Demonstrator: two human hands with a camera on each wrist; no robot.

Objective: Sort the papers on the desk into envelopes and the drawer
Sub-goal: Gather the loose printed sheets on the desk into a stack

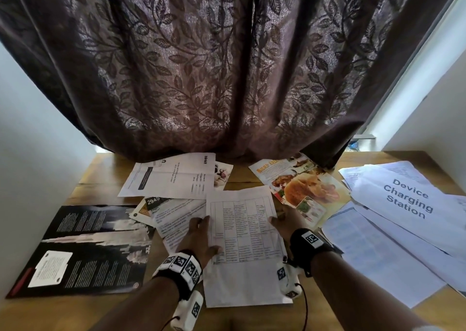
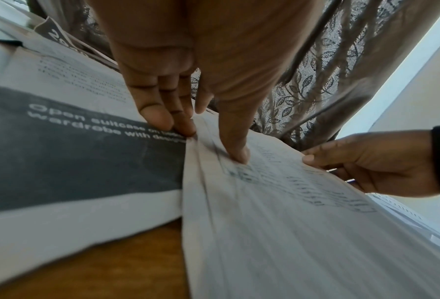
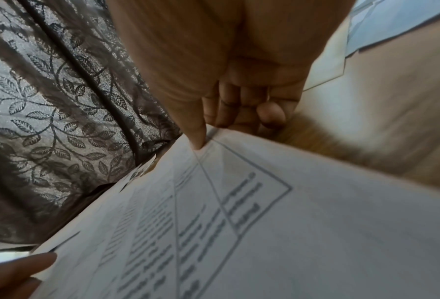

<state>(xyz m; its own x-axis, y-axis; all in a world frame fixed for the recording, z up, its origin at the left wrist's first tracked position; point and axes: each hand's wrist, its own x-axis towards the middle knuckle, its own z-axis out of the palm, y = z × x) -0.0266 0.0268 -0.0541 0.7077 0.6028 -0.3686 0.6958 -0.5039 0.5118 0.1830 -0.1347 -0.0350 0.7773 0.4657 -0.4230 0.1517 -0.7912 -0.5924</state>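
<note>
A white sheet with a printed table [image 1: 242,229] lies lifted in the middle of the wooden desk [image 1: 100,313]. My left hand [image 1: 201,229] pinches its left edge, thumb on top and fingers at the edge, as the left wrist view shows for the hand [image 2: 208,139] and sheet [image 2: 290,222]. My right hand [image 1: 280,222] pinches the right edge, thumb on the print and fingers curled beneath; the right wrist view shows this hand [image 3: 229,121] on the sheet [image 3: 290,232]. No envelope or drawer is in view.
Loose papers surround the sheet: a black brochure [image 1: 88,250] at left, a white receipt page [image 1: 174,176] behind, a food flyer [image 1: 302,187], a "Device Charging Station" sign [image 1: 403,199] and pale printed pages [image 1: 373,250] at right. A leaf-patterned curtain [image 1: 227,65] hangs over the desk's back edge.
</note>
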